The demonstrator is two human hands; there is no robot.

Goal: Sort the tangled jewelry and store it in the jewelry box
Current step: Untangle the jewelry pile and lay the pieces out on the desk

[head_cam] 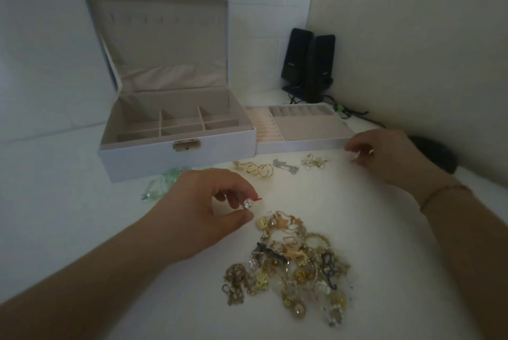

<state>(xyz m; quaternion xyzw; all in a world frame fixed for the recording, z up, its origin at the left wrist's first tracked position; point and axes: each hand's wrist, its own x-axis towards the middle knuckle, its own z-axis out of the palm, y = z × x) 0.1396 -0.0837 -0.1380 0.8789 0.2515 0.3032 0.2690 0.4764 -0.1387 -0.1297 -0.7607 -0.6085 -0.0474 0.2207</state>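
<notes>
Clear-stoned earring (pixel 248 203) pinched in left hand (pixel 203 202), just above the tangled jewelry pile (pixel 294 262).

This is probably a home desk corner: 2 black speakers (pixel 308 64) are standing with trailing cables where plain walls (pixel 412 37) are meeting the white table (pixel 316 196).
</notes>
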